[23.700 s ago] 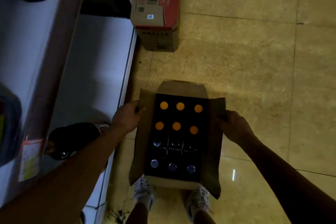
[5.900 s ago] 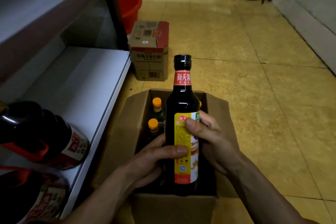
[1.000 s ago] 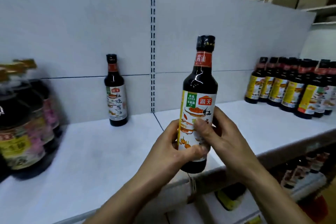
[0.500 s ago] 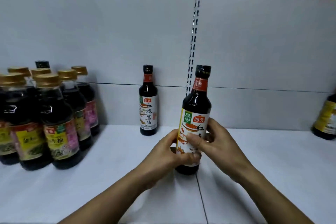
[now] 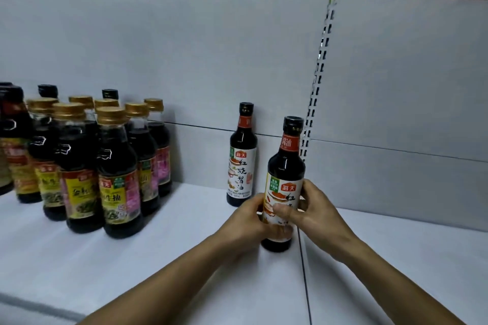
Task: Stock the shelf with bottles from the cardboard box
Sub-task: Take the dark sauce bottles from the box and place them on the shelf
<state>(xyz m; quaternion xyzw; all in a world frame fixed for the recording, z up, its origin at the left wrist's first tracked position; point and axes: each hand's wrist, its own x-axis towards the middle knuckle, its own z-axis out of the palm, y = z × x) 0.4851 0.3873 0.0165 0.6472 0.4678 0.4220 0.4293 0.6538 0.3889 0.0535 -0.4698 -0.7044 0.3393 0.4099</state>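
Note:
A dark sauce bottle (image 5: 286,163) with a black cap, red neck band and white-and-yellow label stands upright on the white shelf (image 5: 163,258). My left hand (image 5: 244,221) grips its lower label from the left. My right hand (image 5: 314,210) grips it from the right, thumb across the label front. A matching bottle (image 5: 241,155) stands alone against the back panel, just left of and behind the held one. The cardboard box is out of view.
Several gold-capped dark bottles (image 5: 116,171) with yellow and pink labels crowd the shelf's left side. A slotted upright (image 5: 318,74) runs down the grey back panel. A seam (image 5: 303,272) splits the shelf boards under the held bottle.
The view has panned left since half a second ago. Both hands have carried the bottle back over the shelf, and its base now rests near the seam, closer to the lone bottle.

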